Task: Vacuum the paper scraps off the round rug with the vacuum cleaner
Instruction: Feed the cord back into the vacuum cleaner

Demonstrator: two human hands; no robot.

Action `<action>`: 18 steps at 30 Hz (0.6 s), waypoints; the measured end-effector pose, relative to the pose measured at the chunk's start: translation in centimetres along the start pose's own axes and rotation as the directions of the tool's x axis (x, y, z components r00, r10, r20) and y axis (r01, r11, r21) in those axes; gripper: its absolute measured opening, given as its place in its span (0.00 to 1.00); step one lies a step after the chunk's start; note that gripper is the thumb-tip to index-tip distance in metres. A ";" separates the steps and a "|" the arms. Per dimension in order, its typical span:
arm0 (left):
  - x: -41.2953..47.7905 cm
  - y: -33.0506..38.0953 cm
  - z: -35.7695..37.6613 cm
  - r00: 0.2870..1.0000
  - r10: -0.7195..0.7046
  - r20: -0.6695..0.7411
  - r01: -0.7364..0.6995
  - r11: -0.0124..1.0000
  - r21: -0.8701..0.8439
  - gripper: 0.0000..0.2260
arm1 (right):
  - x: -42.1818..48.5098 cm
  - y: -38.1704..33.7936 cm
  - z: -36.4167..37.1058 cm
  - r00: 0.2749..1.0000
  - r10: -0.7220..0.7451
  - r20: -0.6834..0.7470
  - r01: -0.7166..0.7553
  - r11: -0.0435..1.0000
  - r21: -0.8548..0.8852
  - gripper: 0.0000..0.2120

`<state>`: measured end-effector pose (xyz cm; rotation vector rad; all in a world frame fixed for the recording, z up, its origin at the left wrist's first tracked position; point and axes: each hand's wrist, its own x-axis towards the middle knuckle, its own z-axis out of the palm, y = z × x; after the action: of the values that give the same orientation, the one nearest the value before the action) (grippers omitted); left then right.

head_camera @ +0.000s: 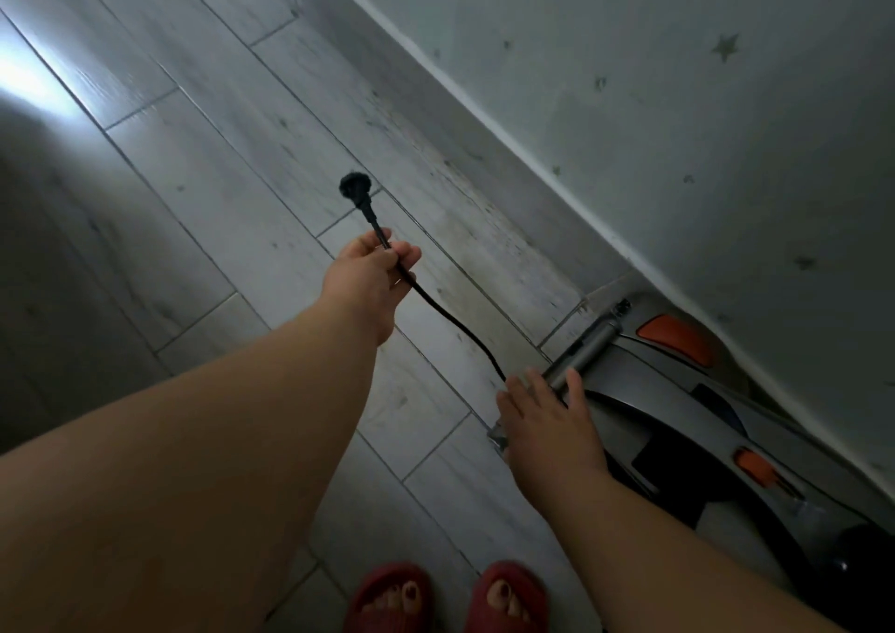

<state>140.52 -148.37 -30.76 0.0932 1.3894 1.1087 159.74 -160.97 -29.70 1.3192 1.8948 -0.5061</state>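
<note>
A black cord (455, 322) is pinched in the left hand (373, 274), with its plug (356, 187) held just beyond the fingers. Behind the grip, the cord is led to the vacuum cleaner (678, 419), on which the right hand (542, 414) is laid flat, fingers straight. Grey floor planks (193, 148) are seen beneath; the cleaner is set against a star-dotted wall (629, 75).

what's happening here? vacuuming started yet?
Not yet, by the look of it. The person's left hand pinches the black power cord just behind its plug, which hangs free above the floor. The cord runs back to the grey vacuum cleaner standing beside the wall. The right hand rests flat on the vacuum's front end. No rug or paper scraps are in view.
</note>
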 end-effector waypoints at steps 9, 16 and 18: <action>-2.2 0.9 1.5 0.998 0.013 0.061 -0.023 0.985 0.171 0.10 | -2.1 0.7 -2.3 0.999 0.034 -0.030 -0.033 0.998 0.049 0.31; -4.9 -1.0 2.6 0.996 -0.012 0.089 -0.010 0.971 0.240 0.10 | -3.6 1.1 -0.9 0.997 0.065 -0.045 -0.061 0.994 0.086 0.32; -5.3 -1.8 2.8 0.996 -0.017 0.091 -0.008 0.963 0.271 0.10 | -4.0 1.5 -0.3 0.996 0.079 -0.046 -0.076 0.994 0.079 0.33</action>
<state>144.88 -151.34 -27.31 0.3353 1.4497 0.8937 161.70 -162.71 -26.29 1.4615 1.8718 -0.5157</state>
